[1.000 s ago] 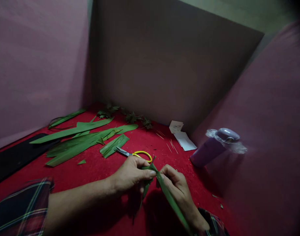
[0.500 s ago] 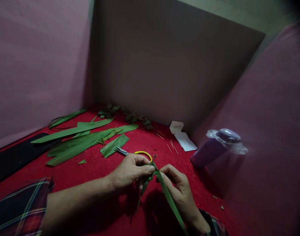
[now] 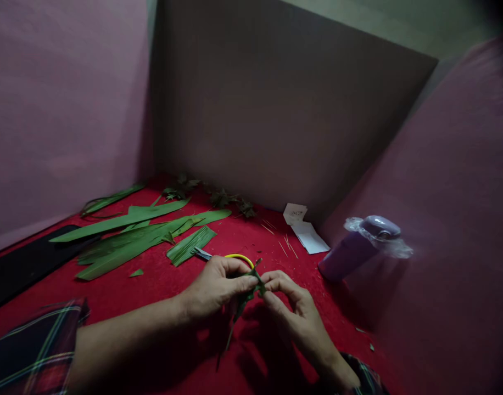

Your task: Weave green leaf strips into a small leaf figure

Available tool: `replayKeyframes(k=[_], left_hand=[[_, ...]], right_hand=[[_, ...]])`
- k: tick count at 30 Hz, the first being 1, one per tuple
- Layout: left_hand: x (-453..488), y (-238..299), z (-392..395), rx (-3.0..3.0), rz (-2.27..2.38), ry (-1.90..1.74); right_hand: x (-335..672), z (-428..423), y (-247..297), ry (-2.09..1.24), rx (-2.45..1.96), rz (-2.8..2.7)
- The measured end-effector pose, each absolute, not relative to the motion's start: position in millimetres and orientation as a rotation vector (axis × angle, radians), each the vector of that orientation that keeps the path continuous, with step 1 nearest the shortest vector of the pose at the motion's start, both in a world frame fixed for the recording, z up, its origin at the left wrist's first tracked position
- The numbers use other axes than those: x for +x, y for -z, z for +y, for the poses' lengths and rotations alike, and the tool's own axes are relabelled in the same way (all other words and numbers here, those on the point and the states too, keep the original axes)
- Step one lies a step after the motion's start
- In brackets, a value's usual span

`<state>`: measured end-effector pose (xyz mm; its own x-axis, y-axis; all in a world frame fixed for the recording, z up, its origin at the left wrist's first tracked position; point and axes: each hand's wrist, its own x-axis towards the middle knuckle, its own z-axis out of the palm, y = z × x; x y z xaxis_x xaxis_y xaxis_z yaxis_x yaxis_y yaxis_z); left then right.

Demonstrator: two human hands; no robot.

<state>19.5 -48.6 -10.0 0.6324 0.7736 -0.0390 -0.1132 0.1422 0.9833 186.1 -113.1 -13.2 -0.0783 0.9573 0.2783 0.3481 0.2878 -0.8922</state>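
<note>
My left hand point(image 3: 221, 285) pinches a small folded piece of green leaf point(image 3: 257, 282) between thumb and fingers. From its lower end a thin stem point(image 3: 229, 343) hangs towards the red surface. Close on the right, my right hand point(image 3: 290, 307) has its thumb and fingertips closed on the leaf's other side. Just behind my left hand lie scissors with a yellow handle point(image 3: 241, 256); the hand covers part of them. Their blades touch a cut rectangle of leaf point(image 3: 191, 244).
Long green leaves point(image 3: 128, 249) lie to the left beside a black flat board point(image 3: 33, 263). Small leafy sprigs point(image 3: 221, 197) are along the back. Toothpicks point(image 3: 290, 247), white paper point(image 3: 311, 237) and a purple bottle with clear plastic point(image 3: 350, 249) stand or lie at the right.
The long leaf strip that hung down in front of my right hand no longer shows there. My right hand's fingers now sit against the small folded leaf piece.
</note>
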Motion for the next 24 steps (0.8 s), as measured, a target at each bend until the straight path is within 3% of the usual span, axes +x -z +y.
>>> replayKeyframes(k=[24], left_hand=[[18.9,10.2,-49.1,1.298,0.627,-0.687]], right_hand=[[188.0,-114.8,14.0,-0.896,-1.194,-1.575]])
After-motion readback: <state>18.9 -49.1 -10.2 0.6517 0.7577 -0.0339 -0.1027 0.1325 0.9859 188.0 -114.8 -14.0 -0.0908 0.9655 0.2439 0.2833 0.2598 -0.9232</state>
